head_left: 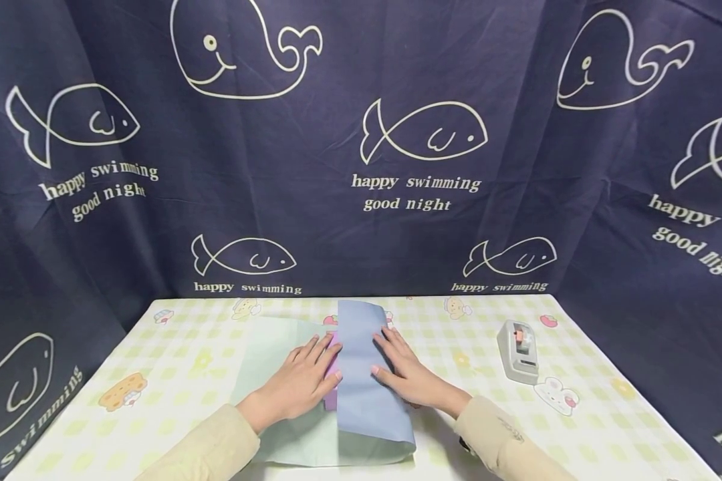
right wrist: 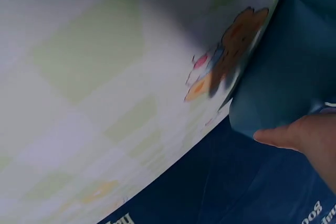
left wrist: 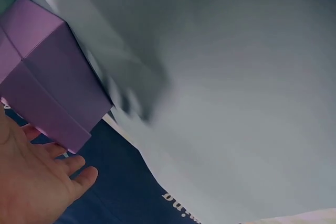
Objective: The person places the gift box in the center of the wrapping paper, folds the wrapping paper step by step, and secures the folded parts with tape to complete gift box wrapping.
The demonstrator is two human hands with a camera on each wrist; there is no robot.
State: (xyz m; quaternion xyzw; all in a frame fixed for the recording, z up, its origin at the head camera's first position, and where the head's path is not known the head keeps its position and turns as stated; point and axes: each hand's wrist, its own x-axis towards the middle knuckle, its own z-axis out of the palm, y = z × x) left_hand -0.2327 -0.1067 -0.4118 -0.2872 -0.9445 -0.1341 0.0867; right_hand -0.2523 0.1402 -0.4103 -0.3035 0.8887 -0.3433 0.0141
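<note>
- Wrapping paper centre stage, spread at the middle of the table, its blue flap folded leftward over part of the purple box!
- Left hand lies against the box, fingers extended, touching without grasping; right hand rests on the flap's right side, fingers outstretched, no pinch that I can make out.
- Danger spot: that fold is a loose curve, bulging at the near right, so if the right hand lifts, the sheet could well spring back.
- Trouble for the left, too: a push there might slide the box rightward and leave the wrap crooked.
- Press too hard on the bulge and a stray crease looks likely.
- Lovely materials, folks: smooth, matte, bendy sheet, pale green inside, blue outside, its flap's left edge ruler-straight.
- Box is crisp and square-cornered, with a fine seam line around its faces.
- Far right, a chunky grey tape dispenser, hard-looking and rounded, well apart from both hands.
</note>
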